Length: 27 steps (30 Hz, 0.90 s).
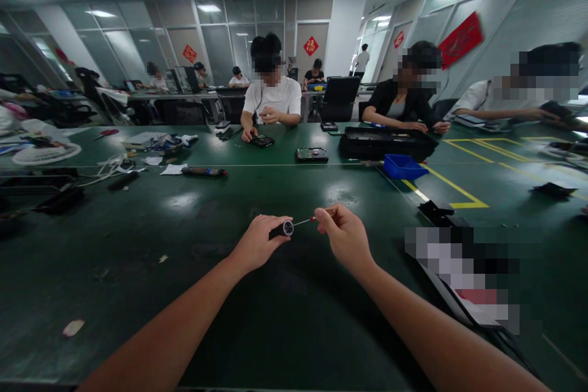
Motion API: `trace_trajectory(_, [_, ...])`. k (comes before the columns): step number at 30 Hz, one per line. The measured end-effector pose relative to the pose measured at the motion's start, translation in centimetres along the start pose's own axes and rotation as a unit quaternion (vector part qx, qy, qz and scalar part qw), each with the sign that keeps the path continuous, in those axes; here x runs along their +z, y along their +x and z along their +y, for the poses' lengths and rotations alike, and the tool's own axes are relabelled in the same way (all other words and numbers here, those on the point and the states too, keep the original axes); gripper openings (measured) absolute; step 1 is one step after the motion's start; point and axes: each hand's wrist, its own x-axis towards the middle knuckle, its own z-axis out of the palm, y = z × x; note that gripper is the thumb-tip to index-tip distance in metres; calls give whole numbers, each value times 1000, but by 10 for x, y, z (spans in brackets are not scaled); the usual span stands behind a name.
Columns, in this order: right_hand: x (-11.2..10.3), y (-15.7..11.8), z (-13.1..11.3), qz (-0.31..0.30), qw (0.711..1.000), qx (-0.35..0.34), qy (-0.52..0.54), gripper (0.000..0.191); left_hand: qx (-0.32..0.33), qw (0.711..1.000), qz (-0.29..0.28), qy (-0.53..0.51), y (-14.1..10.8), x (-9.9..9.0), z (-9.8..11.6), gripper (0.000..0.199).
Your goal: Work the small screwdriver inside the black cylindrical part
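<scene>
Black cylinder (281,231) in left grip (258,241); right grip (343,234) holds thin-shafted tool (311,219), pointed at cylinder

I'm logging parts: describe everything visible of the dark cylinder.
The dark cylinder has a pale ring around one end; detail inside is too small to tell. The left hand holds it over the green table, thumb below, finger above, ringed end rightward. A thin metallic shaft from the right hand reaches that end; contact is unclear.
</scene>
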Motion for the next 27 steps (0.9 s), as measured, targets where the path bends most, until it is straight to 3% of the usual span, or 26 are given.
trace_trajectory(7, [-1,-3,-2,-14,999,-40,-7,17,9,1000,1,-8,-1,3,-2,41])
trace_trajectory(14, [0,-2,3,-20,999,-28,-28,27,7,1000,3,-9,0,2,0,40])
trace_trajectory(19, [5,0,7,-4,996,-4,84,18,-3,1000,12,-7,1,1,0,41])
trace_trajectory(24, [9,3,12,0,988,12,155,26,-6,1000,20,-11,1,0,1,41])
trace_trajectory(27, [12,6,16,20,971,59,230,31,13,999,24,-18,1,1,2,42])
